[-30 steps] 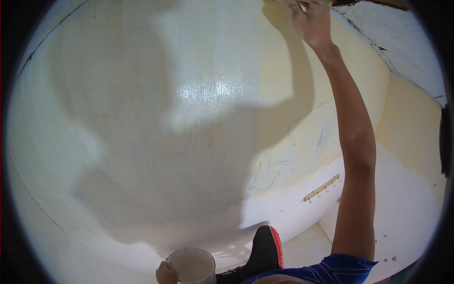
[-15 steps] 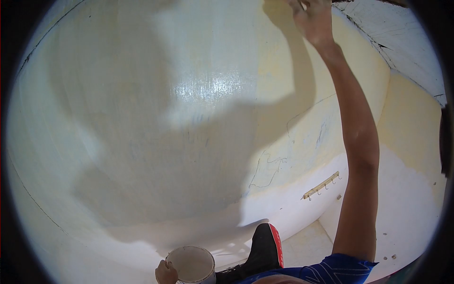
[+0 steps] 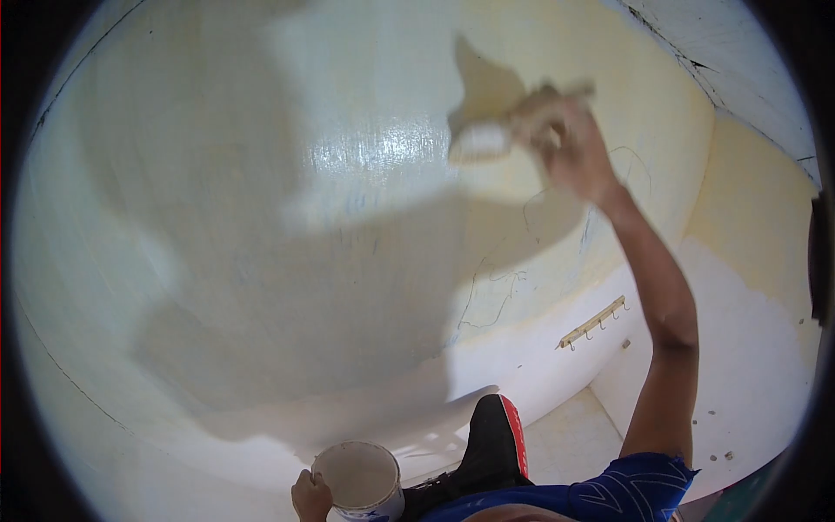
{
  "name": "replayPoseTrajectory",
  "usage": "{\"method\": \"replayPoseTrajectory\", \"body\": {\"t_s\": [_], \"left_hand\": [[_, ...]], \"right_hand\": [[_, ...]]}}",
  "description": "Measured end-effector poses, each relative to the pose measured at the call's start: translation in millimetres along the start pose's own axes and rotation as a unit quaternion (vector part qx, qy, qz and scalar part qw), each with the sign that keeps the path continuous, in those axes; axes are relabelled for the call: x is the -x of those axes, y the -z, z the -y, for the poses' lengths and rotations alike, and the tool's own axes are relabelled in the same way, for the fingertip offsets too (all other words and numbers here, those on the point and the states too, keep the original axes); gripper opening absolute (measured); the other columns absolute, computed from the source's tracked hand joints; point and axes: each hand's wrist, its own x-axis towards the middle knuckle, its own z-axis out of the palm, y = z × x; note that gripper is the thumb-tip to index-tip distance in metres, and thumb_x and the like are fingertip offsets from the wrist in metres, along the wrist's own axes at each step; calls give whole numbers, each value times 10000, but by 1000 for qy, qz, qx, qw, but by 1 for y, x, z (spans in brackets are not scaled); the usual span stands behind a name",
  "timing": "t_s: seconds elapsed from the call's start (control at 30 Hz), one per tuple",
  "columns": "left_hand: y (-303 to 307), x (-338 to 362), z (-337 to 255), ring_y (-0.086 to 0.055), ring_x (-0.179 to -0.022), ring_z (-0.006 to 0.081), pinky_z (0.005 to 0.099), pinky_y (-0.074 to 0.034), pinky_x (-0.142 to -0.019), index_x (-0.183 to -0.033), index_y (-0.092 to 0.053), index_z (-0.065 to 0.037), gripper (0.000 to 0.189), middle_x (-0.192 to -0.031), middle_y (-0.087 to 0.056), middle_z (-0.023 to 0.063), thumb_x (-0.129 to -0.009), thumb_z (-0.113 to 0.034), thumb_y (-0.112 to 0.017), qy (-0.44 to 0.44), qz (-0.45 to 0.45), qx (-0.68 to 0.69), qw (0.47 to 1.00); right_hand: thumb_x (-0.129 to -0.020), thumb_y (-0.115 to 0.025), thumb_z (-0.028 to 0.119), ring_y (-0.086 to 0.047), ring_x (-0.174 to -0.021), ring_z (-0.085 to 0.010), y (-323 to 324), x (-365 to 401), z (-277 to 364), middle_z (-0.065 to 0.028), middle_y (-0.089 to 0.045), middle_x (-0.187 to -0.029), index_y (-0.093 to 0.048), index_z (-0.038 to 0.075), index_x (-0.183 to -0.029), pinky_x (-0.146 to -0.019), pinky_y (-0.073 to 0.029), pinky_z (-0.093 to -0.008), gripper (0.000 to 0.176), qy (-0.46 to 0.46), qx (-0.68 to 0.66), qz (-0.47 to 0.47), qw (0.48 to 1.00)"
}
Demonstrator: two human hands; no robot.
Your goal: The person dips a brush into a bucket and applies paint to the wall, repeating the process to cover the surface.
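Note:
In my right hand (image 3: pixel 570 143) is a wide paintbrush (image 3: pixel 483 141), blurred by motion, its head pointing left against or close to the wall (image 3: pixel 374 96). The fingers are wrapped round its handle. At the bottom, my left hand (image 3: pixel 311 496) grips the rim of a white bucket (image 3: pixel 357 477) on its left side. The bucket's inside looks pale; how much it holds is hard to tell. A wet, shiny patch shows on the wall left of the brush.
A strip of hooks (image 3: pixel 593 323) is fixed low on the wall at the right. A black shoe with a red sole edge (image 3: pixel 500 439) is beside the bucket. Pale floor tiles (image 3: pixel 570 435) show beyond it. A dark object (image 3: pixel 819 259) stands at the right edge.
My right hand has come down from the top edge of the view, and the brush now shows. My left hand and the bucket have shifted slightly right in the view.

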Motion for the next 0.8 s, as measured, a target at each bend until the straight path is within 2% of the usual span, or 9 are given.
{"method": "replayPoseTrajectory", "body": {"t_s": [0.1, 0.17, 0.27, 0.37, 0.43, 0.53, 0.6, 0.67, 0.8], "left_hand": [[4, 0, -7, -600, -1008, 540, 577, -466, -875, -1018, -622, 25, 426, -1065, -664, 324, -1041, -359, -437, 3, -2, 0, 1000], [-2, -1, -4, -599, -1002, 543, 577, -467, -872, -1017, -619, 25, 427, -1063, -663, 327, -1041, -359, -437, 18, 6, 5, 1000], [-18, -4, 13, -624, -828, 550, 604, -474, -744, -841, -592, 38, 340, -841, -648, 331, -956, -280, -553, 4, -77, 5, 997], [-15, -3, 8, -624, -833, 552, 602, -476, -749, -847, -594, 43, 339, -850, -652, 333, -953, -275, -553, 8, -74, 15, 997], [-13, -2, 6, -625, -844, 553, 606, -471, -753, -856, -594, 50, 341, -872, -654, 340, -949, -276, -557, 14, -67, 17, 997], [-3, 2, 0, -598, -995, 546, 583, -465, -867, -1004, -614, 28, 435, -1058, -659, 337, -1040, -364, -431, -6, -18, -3, 1000], [-2, 1, 3, -595, -997, 550, 587, -462, -866, -999, -613, 26, 438, -1057, -656, 342, -1040, -369, -426, -3, -19, 9, 1000], [-1, 0, 3, -591, -998, 555, 592, -459, -864, -995, -611, 24, 442, -1056, -654, 348, -1040, -373, -421, -1, -18, 17, 1000], [6, 1, -5, -590, -1004, 557, 577, -461, -875, -1026, -610, 32, 455, -1074, -650, 350, -1036, -379, -415, 7, 3, 17, 1000]], "right_hand": [[-954, -679, -2, -657, -1026, -162, 24, -75, 4, -89, -693, -1106, -630, -16, -1163, -910, -535, -335, 216, -24, 19, -54, 998], [-938, -661, 7, -613, -902, -198, 42, -115, 18, -100, -629, -941, -594, 5, -930, -795, -502, -355, 67, 134, 44, -101, 985], [-909, -648, -24, -611, -897, -186, 49, -150, 24, -87, -610, -932, -555, 19, -981, -799, -498, -346, 125, 152, 27, -124, 980], [-896, -666, -19, -624, -902, -201, 55, -174, 26, -91, -625, -943, -576, 16, -933, -798, -506, -350, 104, 230, 113, -201, 946], [-883, -687, -8, -633, -914, -221, 58, -187, 22, -96, -641, -937, -627, 15, -922, -800, -514, -349, 75, 364, 211, -299, 857], [-892, -694, -3, -636, -918, -227, 42, -164, 8, -100, -652, -938, -661, 3, -927, -798, -517, -349, 48, 320, 194, -279, 884], [-902, -700, 3, -638, -922, -233, 20, -133, -5, -104, -664, -939, -695, -9, -932, -797, -519, -348, 33, 273, 174, -249, 913], [-973, -659, 14, -654, -1022, -164, -7, -88, -14, -107, -680, -1104, -617, -28, -1154, -890, -537, -326, 190, 227, 130, -236, 936], [-976, -655, 12, -661, -1032, -189, -12, -39, -16, -114, -664, -1120, -621, -20, -1112, -902, -541, -335, 143, 181, 166, -213, 946]]}}
